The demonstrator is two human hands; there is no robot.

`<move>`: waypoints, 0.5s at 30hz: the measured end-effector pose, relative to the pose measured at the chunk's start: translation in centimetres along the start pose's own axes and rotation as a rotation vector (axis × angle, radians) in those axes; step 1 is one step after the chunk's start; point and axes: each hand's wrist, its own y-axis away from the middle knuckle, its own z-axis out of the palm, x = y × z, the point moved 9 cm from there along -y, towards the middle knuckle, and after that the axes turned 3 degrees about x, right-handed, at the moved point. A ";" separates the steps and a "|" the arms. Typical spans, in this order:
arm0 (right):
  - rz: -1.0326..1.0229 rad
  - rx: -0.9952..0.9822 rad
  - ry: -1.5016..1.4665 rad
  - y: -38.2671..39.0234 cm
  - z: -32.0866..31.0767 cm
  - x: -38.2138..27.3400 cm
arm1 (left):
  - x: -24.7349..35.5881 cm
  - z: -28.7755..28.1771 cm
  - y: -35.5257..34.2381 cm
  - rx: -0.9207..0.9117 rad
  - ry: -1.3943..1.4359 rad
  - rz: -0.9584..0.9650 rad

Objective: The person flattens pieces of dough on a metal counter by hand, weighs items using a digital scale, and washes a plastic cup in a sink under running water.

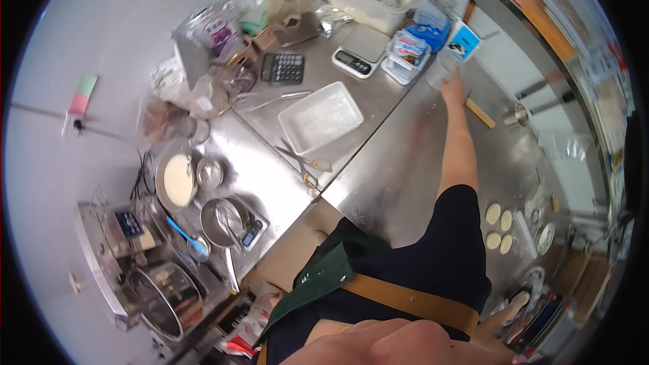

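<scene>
My right arm stretches far across the steel worktop [405, 149]. At its end, my right hand [454, 86] is closed on a clear plastic cup [443, 66], with one finger reaching up along its side. Just beyond stand a white tub with a blue lid [407, 49] and a blue-and-white card [464, 43]. A short wooden-handled tool [480, 113] lies to the right of my wrist. My left hand is out of the picture.
A white rectangular tray [321, 118], scissors [304, 161], a whisk [270, 98], a calculator [282, 68] and a scale [362, 52] lie ahead. Bowls, including one of cream-coloured liquid [178, 181], stand left. Several pale dough discs [506, 220] are at right. A bare limb [517, 304] shows lower right.
</scene>
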 end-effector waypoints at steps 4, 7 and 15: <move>-0.132 0.073 0.194 -2.3 3.7 4.0 | -1.8 -1.6 4.1 -0.061 -0.009 -0.149; -0.456 0.336 0.312 -1.6 0.2 7.9 | -1.2 -1.7 4.4 -0.097 -0.010 -0.190; -0.628 0.061 0.102 17.5 -4.4 -1.8 | -6.8 2.1 11.7 -0.011 0.286 -0.417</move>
